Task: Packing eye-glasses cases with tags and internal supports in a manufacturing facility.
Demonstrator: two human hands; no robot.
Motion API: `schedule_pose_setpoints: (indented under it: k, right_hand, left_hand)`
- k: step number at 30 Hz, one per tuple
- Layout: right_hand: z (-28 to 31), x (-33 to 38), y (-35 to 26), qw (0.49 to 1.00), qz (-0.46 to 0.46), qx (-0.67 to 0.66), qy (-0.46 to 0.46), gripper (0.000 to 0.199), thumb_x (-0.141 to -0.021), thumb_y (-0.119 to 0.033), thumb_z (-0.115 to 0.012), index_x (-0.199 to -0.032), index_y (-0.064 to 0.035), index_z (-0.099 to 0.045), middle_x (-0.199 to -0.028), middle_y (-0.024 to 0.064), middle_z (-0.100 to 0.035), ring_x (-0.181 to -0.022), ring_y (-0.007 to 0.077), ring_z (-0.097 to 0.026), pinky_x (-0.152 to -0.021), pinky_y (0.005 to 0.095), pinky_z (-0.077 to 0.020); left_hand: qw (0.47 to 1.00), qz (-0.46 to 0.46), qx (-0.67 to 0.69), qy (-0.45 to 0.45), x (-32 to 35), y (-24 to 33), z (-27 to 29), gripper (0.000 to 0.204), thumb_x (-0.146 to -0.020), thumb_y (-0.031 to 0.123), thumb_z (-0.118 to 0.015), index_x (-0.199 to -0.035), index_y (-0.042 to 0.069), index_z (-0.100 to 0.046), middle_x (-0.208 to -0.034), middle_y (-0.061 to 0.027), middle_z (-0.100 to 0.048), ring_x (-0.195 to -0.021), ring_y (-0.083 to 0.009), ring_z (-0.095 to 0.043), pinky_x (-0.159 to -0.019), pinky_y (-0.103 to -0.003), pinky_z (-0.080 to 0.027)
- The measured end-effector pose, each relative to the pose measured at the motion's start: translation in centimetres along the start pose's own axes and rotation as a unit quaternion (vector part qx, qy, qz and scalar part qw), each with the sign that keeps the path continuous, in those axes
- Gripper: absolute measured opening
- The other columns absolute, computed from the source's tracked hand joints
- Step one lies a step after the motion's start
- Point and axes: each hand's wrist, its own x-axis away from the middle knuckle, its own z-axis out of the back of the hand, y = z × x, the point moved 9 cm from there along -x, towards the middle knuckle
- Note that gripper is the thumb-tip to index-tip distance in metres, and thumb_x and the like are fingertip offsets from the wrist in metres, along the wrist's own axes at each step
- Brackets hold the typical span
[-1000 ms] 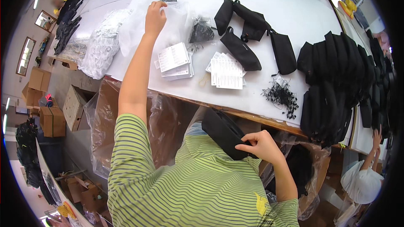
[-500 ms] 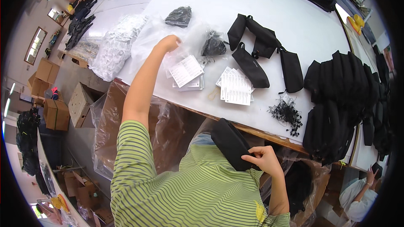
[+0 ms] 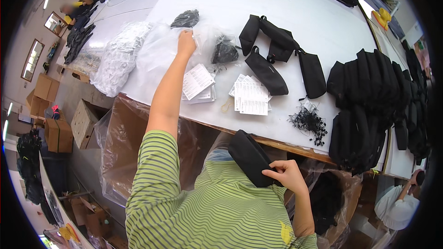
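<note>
While the right hand (image 3: 285,175) clamps the black pouch (image 3: 250,157) at the tabletop (image 3: 295,23) edge, the left hand (image 3: 186,44) pinches clear plastic bags (image 3: 159,48) far ahead-left.

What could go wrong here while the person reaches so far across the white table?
The left hand grips a clear plastic bag; pulling it might drag the stack of white paper tags lying beside it. The right hand holds a black fabric pouch off the white table edge, unwatched, so it could slip.
</note>
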Motion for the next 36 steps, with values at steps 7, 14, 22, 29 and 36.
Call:
schedule_pose_setpoints:
  k: [7,14,22,29,36]
  right_hand:
    - [0.0,0.4,-0.4,0.999,0.043,-0.016,0.003,0.024,-0.074,-0.018,-0.079,-0.079,0.0030,-0.068,-0.050,-0.0048,-0.028,-0.048,0.0041,-0.025,-0.046,0.0254,-0.0210]
    - [0.1,0.0,-0.3,0.999,0.026,-0.027,0.008,0.024,-0.074,-0.017,-0.079,-0.080,0.0031,-0.068,-0.050,-0.0054,-0.027,-0.049,0.0038,-0.025,-0.046,0.0251,-0.0208]
    - [0.1,0.3,0.8,0.999,0.031,-0.037,0.012,0.027,-0.074,-0.024,-0.079,-0.082,0.0001,-0.071,-0.049,-0.0038,-0.028,-0.047,0.0047,-0.025,-0.045,0.0266,-0.0213]
    - [0.3,0.6,-0.6,0.998,0.058,-0.009,0.022,0.026,-0.073,-0.018,-0.080,-0.082,0.0026,-0.069,-0.050,-0.0024,-0.031,-0.048,0.0046,-0.028,-0.045,0.0251,-0.0237]
    - [0.1,0.3,-2.0,0.995,0.085,0.060,0.006,0.029,-0.074,-0.029,-0.078,-0.087,-0.0030,-0.071,-0.049,0.0068,-0.039,-0.043,0.0162,-0.037,-0.047,0.0300,-0.0329]
  left_hand:
    - [0.938,0.119,0.052,-0.322,-2.2,-14.0,-11.1,0.032,-0.074,0.011,-0.063,-0.105,0.004,-0.067,-0.110,-0.0228,-0.064,-0.107,-0.0352,-0.061,-0.090,-0.045,-0.048]
    - [0.936,0.093,-0.133,-0.312,1.4,-8.5,-6.7,0.031,-0.076,0.012,-0.060,-0.106,0.007,-0.067,-0.108,-0.0199,-0.066,-0.103,-0.0339,-0.063,-0.088,-0.045,-0.049]
    - [0.977,0.013,-0.176,-0.120,4.3,1.9,4.7,0.023,-0.083,0.009,-0.052,-0.104,0.006,-0.063,-0.101,-0.0196,-0.066,-0.096,-0.0372,-0.063,-0.080,-0.047,-0.049]
    - [0.998,-0.054,0.008,-0.016,7.4,11.3,11.9,0.021,-0.091,0.016,-0.054,-0.108,0.003,-0.053,-0.088,-0.0245,-0.065,-0.083,-0.0403,-0.063,-0.071,-0.047,-0.047]
    - [0.930,-0.148,0.271,-0.197,17.0,26.2,3.5,0.020,-0.092,0.011,-0.059,-0.108,0.004,-0.050,-0.089,-0.0159,-0.065,-0.083,-0.0239,-0.066,-0.072,-0.034,-0.050]
